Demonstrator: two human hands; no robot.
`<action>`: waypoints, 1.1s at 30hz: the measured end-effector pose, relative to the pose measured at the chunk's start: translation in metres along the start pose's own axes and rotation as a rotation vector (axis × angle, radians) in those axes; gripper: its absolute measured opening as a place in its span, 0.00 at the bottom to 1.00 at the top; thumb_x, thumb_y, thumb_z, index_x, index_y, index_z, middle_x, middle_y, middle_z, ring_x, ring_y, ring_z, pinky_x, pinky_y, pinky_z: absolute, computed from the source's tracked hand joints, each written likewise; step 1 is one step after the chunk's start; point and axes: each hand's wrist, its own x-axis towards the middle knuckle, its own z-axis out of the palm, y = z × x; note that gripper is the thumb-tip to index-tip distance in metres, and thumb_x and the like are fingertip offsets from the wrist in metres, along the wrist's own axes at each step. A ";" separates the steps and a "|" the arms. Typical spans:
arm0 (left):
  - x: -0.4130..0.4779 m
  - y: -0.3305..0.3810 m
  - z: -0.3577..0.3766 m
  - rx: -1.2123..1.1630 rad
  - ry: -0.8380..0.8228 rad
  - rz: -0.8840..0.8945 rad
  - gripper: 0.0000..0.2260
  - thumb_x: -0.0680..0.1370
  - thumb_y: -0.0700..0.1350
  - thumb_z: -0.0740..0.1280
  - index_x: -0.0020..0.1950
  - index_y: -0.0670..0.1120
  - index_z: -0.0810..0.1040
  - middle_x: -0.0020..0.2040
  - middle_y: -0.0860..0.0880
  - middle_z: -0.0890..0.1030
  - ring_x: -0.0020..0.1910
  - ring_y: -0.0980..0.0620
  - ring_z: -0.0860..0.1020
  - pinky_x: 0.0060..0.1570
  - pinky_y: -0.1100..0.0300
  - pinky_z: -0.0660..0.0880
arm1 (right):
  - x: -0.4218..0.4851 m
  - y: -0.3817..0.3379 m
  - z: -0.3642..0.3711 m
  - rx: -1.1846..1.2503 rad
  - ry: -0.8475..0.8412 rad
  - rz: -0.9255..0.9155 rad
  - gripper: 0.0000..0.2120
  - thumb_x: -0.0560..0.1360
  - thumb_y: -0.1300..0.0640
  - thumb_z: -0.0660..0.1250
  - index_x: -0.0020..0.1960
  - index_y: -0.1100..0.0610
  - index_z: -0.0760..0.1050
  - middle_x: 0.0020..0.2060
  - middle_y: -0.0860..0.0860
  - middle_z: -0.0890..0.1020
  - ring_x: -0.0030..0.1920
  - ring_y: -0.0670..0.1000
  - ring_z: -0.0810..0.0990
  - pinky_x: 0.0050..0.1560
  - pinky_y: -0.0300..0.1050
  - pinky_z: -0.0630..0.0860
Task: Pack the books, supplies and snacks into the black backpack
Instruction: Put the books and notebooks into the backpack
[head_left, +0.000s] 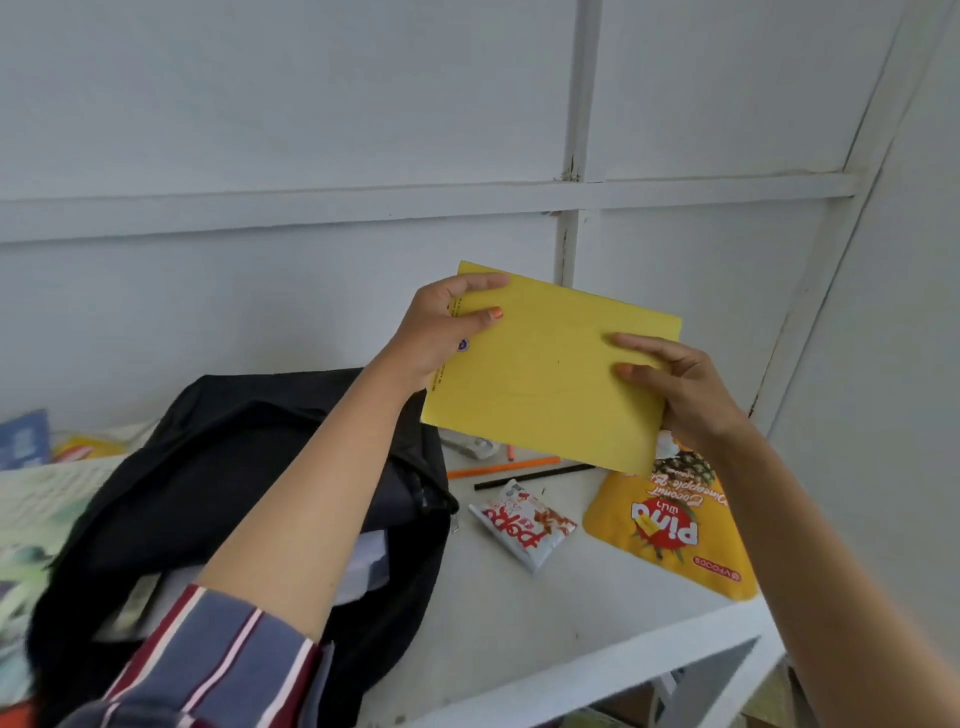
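A thin yellow book (545, 374) is held up in the air above the white table, gripped at both ends. My left hand (441, 327) clasps its left edge and my right hand (680, 384) holds its lower right corner. Below and to the left lies the black backpack (208, 493), its main opening unzipped, with white and grey items showing inside. On the table to the right lie a white-and-red snack packet (524, 522), a yellow Pina snack bag (675, 535), an orange pen (504, 466) and a black pencil (535, 477).
The white table (498, 623) ends at a front edge running toward the lower right. Grey wall panels stand close behind and to the right. A small white object (472, 446) lies behind the pens. Printed fabric and a blue book (23, 439) sit at the left.
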 end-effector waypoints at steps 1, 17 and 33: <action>-0.012 0.002 -0.005 0.019 0.012 -0.009 0.14 0.74 0.36 0.69 0.51 0.55 0.79 0.57 0.52 0.78 0.56 0.54 0.77 0.55 0.62 0.75 | -0.008 0.001 0.008 0.017 -0.020 0.016 0.14 0.66 0.63 0.68 0.47 0.48 0.84 0.50 0.44 0.84 0.50 0.45 0.82 0.45 0.39 0.79; -0.203 -0.012 -0.107 0.123 0.145 -0.420 0.06 0.75 0.44 0.61 0.39 0.50 0.74 0.38 0.56 0.81 0.41 0.55 0.79 0.40 0.61 0.74 | -0.125 0.052 0.124 0.233 -0.168 0.481 0.18 0.69 0.69 0.65 0.49 0.49 0.83 0.47 0.52 0.85 0.42 0.52 0.84 0.38 0.43 0.79; -0.207 -0.068 -0.197 1.319 -0.378 -0.109 0.19 0.73 0.33 0.64 0.60 0.47 0.78 0.77 0.49 0.50 0.75 0.47 0.49 0.73 0.48 0.48 | -0.126 0.068 0.199 -0.041 -0.029 0.636 0.17 0.71 0.62 0.63 0.49 0.42 0.81 0.54 0.47 0.78 0.52 0.55 0.78 0.41 0.43 0.76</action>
